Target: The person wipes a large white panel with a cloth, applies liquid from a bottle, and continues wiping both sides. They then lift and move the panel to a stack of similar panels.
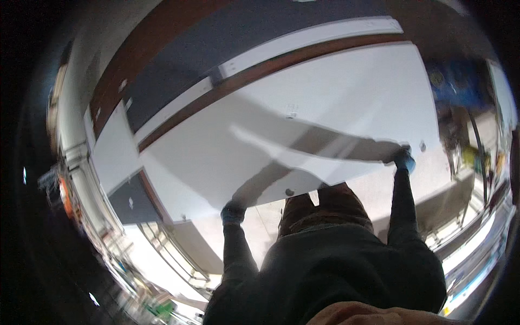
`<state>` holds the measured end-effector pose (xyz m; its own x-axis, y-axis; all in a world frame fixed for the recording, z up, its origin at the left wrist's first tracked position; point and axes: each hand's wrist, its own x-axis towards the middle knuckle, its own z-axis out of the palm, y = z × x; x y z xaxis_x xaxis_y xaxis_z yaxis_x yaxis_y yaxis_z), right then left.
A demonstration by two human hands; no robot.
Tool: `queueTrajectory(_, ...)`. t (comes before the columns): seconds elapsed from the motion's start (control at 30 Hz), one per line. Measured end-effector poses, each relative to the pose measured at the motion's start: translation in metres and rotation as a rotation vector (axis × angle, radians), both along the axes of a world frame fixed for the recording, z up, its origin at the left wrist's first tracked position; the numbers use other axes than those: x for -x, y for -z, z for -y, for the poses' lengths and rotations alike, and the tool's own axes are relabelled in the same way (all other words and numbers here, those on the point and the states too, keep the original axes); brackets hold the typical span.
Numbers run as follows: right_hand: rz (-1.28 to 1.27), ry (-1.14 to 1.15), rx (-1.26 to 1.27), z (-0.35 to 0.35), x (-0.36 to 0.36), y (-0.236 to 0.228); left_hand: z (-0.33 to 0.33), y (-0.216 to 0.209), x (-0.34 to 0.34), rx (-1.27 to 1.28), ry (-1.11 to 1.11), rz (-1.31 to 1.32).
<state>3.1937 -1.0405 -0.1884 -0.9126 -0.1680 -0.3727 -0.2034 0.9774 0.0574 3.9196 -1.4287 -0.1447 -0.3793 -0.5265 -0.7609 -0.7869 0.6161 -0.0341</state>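
Observation:
A large white flat panel (352, 97) fills the middle of the view, with its near edge toward my body. Along that edge my left hand (233, 213), in a bluish glove, grips near the left end. My right hand (405, 158), in a blue glove, is closed on the same edge farther right. Two small dark round spots show near this edge, and a small pale label (292, 111) sits mid-panel. The fingers under the panel are hidden. Shadows of my arms fall across its surface.
Beyond the panel lie a dark grey board (184, 70), white strips (309, 40) and brown edging (179, 127). A smaller dark piece (132, 200) is at the left. Blurred blue things (457, 84) stand at the right, and racks and shelving line both sides.

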Motion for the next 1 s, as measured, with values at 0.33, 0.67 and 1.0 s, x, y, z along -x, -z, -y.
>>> queueTrajectory(0.33, -0.567, -0.525, 0.092, 0.114, 0.016, -0.098, -0.044, 0.006, 0.034, 0.081, -0.533, -0.549)
queueTrajectory(0.67, -0.311, -1.239, 0.454, 0.462, -0.042, -0.086, -0.081, -0.044, 0.124, -0.829, -2.591, -1.184)
queueTrajectory(1.0, -0.241, -1.444, 0.503, 0.556, -0.083, -0.053, -0.079, -0.065, 0.152, -0.620, -2.698, -1.138)
